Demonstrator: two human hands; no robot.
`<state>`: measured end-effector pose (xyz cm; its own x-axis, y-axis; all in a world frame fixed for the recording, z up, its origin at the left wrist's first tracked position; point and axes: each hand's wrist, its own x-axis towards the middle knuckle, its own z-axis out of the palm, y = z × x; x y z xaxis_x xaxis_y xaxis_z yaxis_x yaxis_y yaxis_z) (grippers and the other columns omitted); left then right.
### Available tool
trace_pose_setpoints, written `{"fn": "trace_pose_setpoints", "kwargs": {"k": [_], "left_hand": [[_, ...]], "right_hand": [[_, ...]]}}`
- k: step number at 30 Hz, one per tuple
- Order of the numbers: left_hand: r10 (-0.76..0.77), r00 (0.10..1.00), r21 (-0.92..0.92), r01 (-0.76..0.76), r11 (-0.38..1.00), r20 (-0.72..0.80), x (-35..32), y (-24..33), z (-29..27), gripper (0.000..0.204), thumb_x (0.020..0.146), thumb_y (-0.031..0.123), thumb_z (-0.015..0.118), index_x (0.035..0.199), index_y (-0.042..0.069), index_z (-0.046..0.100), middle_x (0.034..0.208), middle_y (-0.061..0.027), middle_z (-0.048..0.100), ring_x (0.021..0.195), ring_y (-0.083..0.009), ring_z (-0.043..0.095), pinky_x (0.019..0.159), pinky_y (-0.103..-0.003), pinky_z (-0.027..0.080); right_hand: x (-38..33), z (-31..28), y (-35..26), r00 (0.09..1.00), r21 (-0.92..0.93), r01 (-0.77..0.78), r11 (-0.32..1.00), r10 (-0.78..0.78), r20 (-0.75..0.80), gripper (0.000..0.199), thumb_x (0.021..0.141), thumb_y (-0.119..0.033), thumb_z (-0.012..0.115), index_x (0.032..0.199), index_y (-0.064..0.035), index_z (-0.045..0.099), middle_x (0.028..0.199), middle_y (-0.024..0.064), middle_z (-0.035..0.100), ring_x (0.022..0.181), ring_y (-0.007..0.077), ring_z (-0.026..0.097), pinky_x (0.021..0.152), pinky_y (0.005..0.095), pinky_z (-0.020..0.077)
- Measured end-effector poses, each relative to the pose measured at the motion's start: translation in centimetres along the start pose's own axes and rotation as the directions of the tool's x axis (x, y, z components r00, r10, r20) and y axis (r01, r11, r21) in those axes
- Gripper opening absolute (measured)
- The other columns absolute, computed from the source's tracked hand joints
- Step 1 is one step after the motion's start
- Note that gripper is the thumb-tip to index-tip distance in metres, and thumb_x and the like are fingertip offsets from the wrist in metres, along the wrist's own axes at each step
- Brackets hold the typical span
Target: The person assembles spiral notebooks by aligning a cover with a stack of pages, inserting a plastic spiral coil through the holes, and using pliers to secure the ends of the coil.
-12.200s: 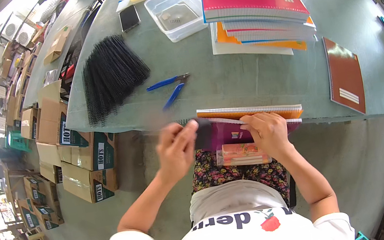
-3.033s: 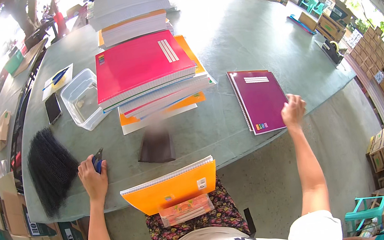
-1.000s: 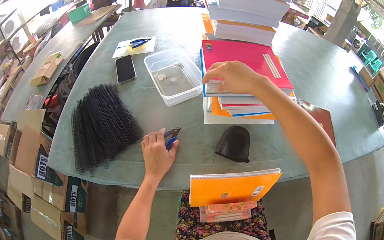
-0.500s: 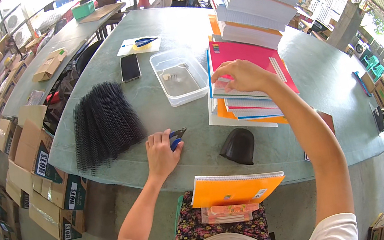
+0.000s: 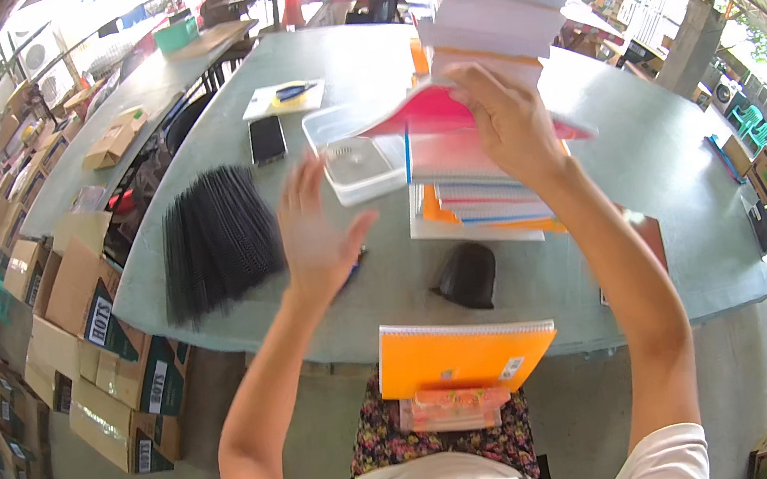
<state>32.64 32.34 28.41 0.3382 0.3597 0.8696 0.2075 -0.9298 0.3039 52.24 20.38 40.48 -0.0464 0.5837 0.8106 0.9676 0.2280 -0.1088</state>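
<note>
Two hands are up over the table in the head view. Your right hand (image 5: pixel 508 122) has closed its fingers on the far edge of a pink notebook (image 5: pixel 428 112) and lifts that cover off the low stack of notebooks (image 5: pixel 473 199). The pink notebook tilts, its long axis running left to right, the left end pointing toward the clear plastic tray (image 5: pixel 355 158) and the right end hidden behind your wrist. Your left hand (image 5: pixel 316 230) hovers open with fingers spread, holding nothing, just left of the stack and near the tray.

Under the left palm a blue-handled tool (image 5: pixel 355 267) shows only as a sliver. To the left lies a heap of black binding combs (image 5: pixel 216 239); far of it sit a dark phone (image 5: pixel 266 139) and a sheet of paper (image 5: pixel 283 100). A tall pile of white-edged notebooks (image 5: pixel 493 13) rises just behind the right hand, crowding the far side of the lift. A black rounded object (image 5: pixel 466 276) rests near the table edge (image 5: pixel 269 345), and an orange notebook (image 5: pixel 461 355) lies on your lap.
</note>
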Motion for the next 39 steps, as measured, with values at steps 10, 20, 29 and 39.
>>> {"fn": "trace_pose_setpoints", "kwargs": {"k": [10,20,29,39], "left_hand": [[-0.15,0.641,-0.616,0.766,0.183,0.753,-6.9,6.1,-4.4,0.022,0.08,-0.002,0.064,0.102,0.003,0.064,0.091,-0.003,0.067,0.088,-0.0091,0.061,0.076,-0.026,0.051],[-0.139,0.292,-0.083,0.635,0.768,0.946,-14.2,-0.5,-8.1,0.021,0.077,0.004,0.066,0.097,0.0,0.064,0.088,-0.0094,0.067,0.082,-0.0155,0.064,0.072,-0.029,0.05],[-0.854,0.46,0.541,0.666,0.513,0.243,-8.1,-16.9,-7.8,0.063,0.072,0.052,0.068,0.076,-0.01,0.062,0.08,-0.0312,0.062,0.081,-0.0411,0.063,0.075,-0.046,0.049],[-0.837,0.532,0.708,0.543,0.453,0.127,-5.2,-17.5,-10.6,0.025,0.069,0.031,0.071,0.074,0.006,0.07,0.077,-0.0191,0.066,0.077,-0.0322,0.066,0.071,-0.039,0.051]], "right_hand": [[-3.1,-2.8,-11.4,0.899,-0.218,0.19,0.957,-0.08,0.431,0.03,0.073,-0.011,0.058,0.103,-0.014,0.056,0.077,0.004,0.054,0.062,0.0239,0.06,0.052,0.0339,0.0493],[-19.6,6.0,-13.8,0.83,-0.059,0.02,0.998,0.016,0.557,0.03,0.072,-0.012,0.059,0.102,-0.0122,0.057,0.073,0.0017,0.053,0.066,0.0194,0.057,0.055,0.0343,0.0453],[-19.1,8.2,-12.2,0.805,0.187,-0.401,0.897,0.248,0.539,0.016,0.079,-0.007,0.057,0.094,-0.0077,0.06,0.076,0.0083,0.066,0.066,0.0281,0.063,0.056,0.0389,0.0488],[-19.8,8.0,-12.0,0.786,0.141,-0.42,0.897,0.281,0.551,0.014,0.082,-0.012,0.059,0.095,-0.0082,0.062,0.081,0.01,0.067,0.066,0.029,0.063,0.058,0.0386,0.0494]]}}
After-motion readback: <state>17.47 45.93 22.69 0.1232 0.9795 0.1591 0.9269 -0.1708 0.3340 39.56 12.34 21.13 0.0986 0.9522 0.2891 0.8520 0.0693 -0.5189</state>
